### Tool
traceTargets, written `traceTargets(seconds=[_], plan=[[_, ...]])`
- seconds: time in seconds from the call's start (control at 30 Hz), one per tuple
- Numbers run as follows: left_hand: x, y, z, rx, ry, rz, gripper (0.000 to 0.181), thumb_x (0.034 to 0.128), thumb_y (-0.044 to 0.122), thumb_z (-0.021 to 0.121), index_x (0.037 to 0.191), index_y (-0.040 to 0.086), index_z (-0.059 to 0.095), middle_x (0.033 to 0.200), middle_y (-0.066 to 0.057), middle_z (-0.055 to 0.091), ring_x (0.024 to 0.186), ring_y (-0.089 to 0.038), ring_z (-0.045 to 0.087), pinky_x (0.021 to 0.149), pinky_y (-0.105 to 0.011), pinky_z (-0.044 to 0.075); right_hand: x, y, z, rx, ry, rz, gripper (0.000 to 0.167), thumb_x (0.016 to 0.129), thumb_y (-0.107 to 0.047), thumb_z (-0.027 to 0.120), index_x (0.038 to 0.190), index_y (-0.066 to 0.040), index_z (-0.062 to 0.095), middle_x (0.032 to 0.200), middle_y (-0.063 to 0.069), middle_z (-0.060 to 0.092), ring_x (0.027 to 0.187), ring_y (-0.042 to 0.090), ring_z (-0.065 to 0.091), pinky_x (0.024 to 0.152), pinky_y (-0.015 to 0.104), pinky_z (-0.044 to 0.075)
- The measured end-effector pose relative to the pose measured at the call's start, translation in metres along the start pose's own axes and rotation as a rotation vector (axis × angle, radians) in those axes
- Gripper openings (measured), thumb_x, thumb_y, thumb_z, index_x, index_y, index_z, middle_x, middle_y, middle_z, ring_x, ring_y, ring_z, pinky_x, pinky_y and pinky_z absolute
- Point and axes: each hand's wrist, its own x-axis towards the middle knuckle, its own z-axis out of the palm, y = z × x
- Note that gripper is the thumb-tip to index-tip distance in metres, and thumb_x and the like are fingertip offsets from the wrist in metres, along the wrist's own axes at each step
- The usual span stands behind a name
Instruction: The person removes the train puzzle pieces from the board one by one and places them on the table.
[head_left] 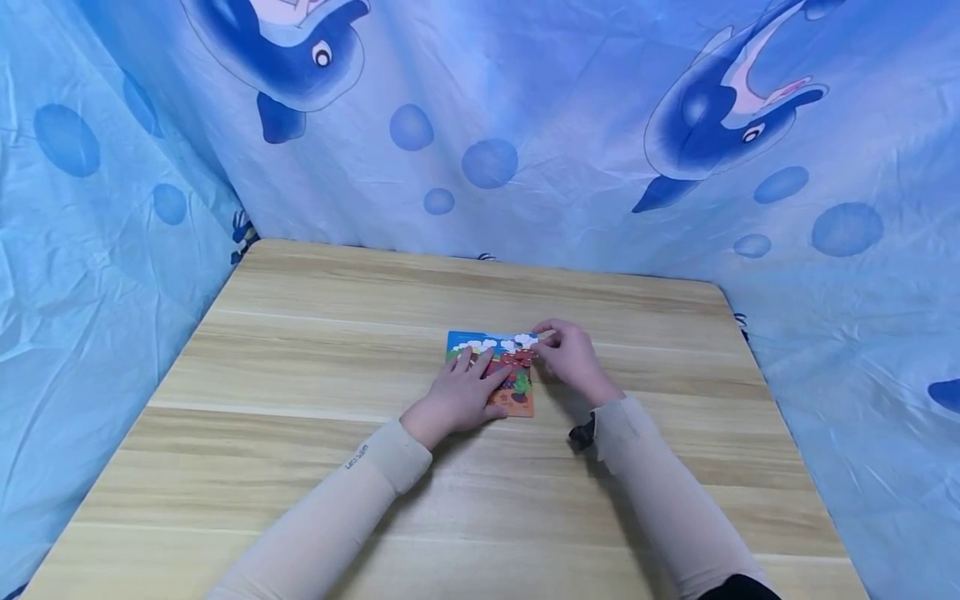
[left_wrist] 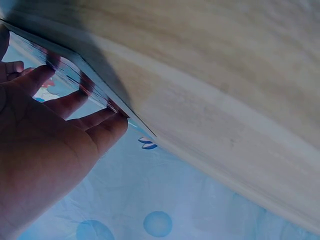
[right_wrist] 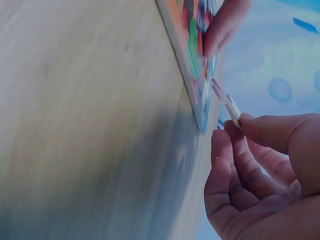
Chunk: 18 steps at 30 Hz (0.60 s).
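Right wrist view: thin flat pc. (right_wrist: 227, 102) sits by the board's (head_left: 523, 407) far R corner, its long axis running from the R grip's (head_left: 573, 360) fingertips twd the board, free end pointing at it; can't tell if that end touches. R grip pinches it betw. thumb & fingers, just off the board's R edge, & is the nearer hand; L hand (head_left: 459, 396) lies w/ fingers spread over the board, which is flat on the desk (head_left: 480, 517).
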Motion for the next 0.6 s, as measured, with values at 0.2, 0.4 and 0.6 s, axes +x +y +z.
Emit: traceTargets(seconds=[0.2, 0.4, 0.6], plan=[[0.003, -0.002, 0.004, -0.008, -0.016, -0.005, 0.077, 0.0978, 0.065, 0.053, 0.162, 0.029, 0.031, 0.167, -0.013, 0.018, 0.15, -0.046, 0.013, 0.117, -0.058, 0.018, -0.004, 0.011, -0.019, 0.014, 0.005, 0.052, 0.022, 0.097, -0.013, 0.072, 0.119, -0.01, 0.069, 0.089, 0.009, 0.071, 0.069, 0.028, 0.063, 0.058, 0.037, 0.052], [0.0, 0.0, 0.001, -0.006, -0.015, -0.013, 0.077, 0.0974, 0.064, 0.054, 0.162, 0.028, 0.033, 0.167, -0.013, 0.02, 0.149, -0.045, 0.015, 0.117, -0.058, 0.019, -0.008, 0.024, -0.045, 0.014, -0.01, 0.12, 0.024, 0.098, -0.017, 0.071, 0.121, -0.011, 0.068, 0.096, 0.011, 0.072, 0.079, 0.028, 0.065, 0.065, 0.037, 0.053], [-0.001, 0.0, -0.002, 0.001, -0.018, -0.01, 0.076, 0.098, 0.064, 0.054, 0.162, 0.028, 0.032, 0.167, -0.013, 0.019, 0.15, -0.045, 0.015, 0.117, -0.058, 0.019, -0.012, 0.039, -0.07, 0.027, -0.006, 0.177, 0.027, 0.099, -0.021, 0.07, 0.123, -0.01, 0.067, 0.101, 0.013, 0.071, 0.084, 0.029, 0.066, 0.07, 0.038, 0.055]])
